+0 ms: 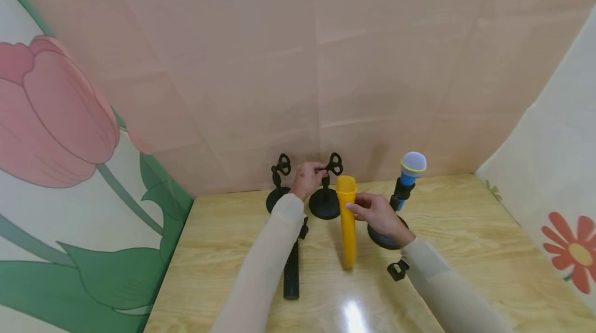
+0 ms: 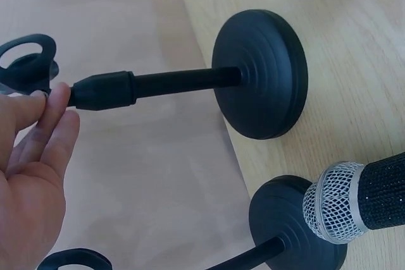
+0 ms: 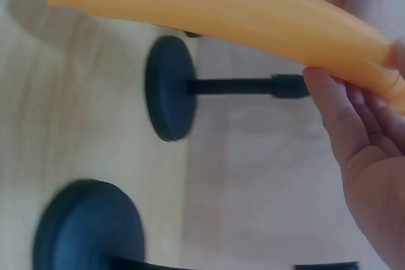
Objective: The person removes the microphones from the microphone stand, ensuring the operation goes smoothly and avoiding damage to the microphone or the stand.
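The bench [image 1: 223, 271] spreads beneath both grips and looks smooth, so a sideways push could slide whatever rests on it.

Partly behind the right grip [image 1: 378, 214] is the right stand [image 1: 379, 239], with a blue microphone [image 1: 407, 174] tilted in its top. That raised weight probably makes it easy to topple; the cause would be the right wrist brushing it on a turn.

The middle stand [image 1: 324, 205] rises just beside the left grip [image 1: 307, 180], whose thumb and fingers pinch it high up, near the neck. Pulling so far above the round base could tip it.

The left stand [image 1: 276, 199] is just left of the left grip, close enough for the sleeve to knock.

The yellow microphone [image 1: 348, 232] is in the right grip, pinched between thumb and fingers near its wide upper end. With so much length hanging below the grip, it could swing into the middle stand's base, or slip if the pinch loosens. I cannot tell whether its lower tip touches the bench.

The black microphone [image 1: 291, 276] lies below the left grip, partly hidden by the sleeve; a lowered forearm could set it rolling.

Smallest is the looped holder [image 2: 42, 74], right at the left grip's fingertips: uneven twisting could turn it out of line or work it loose.
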{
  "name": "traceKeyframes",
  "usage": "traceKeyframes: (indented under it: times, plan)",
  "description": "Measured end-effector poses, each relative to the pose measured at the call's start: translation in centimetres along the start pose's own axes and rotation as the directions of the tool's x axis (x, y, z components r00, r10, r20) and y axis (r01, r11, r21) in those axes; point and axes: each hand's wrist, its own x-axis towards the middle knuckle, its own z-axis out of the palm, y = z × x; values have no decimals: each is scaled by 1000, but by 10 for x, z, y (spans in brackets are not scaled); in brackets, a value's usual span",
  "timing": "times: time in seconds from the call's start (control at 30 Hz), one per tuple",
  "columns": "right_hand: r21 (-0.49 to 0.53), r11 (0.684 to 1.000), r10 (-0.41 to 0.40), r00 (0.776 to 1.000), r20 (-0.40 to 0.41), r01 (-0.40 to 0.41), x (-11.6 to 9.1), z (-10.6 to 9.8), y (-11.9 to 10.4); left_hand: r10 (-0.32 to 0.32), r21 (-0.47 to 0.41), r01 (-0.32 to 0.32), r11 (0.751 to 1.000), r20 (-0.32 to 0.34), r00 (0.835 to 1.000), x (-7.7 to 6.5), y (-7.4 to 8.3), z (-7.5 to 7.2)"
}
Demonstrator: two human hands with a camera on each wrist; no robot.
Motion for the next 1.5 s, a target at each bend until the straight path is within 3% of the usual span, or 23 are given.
traceKeyframes:
  times: [0.33,0.73,0.93,1.13,1.4,1.5]
  plan:
    - [104,979,173,984,54,-178,1,28,27,-22,-29,24,999,61,998,0,0,1]
    - [137,936,326,945,9,-324,8,55,55,-43,-39,47,998,99,994,2,3,1]
    - [77,927,370,928,-37,-366,12,63,66,-36,-31,40,999,114,993,3,5,1]
    - [29,935,355,931,-79,-354,16,71,74,-40,-9,41,999,102,994,3,7,0]
    - [-111,902,405,907,-114,-417,21,76,72,-16,49,11,999,107,994,4,9,0]
    - [-161,901,386,913,-131,-404,22,81,68,-32,53,25,998,124,992,4,11,0]
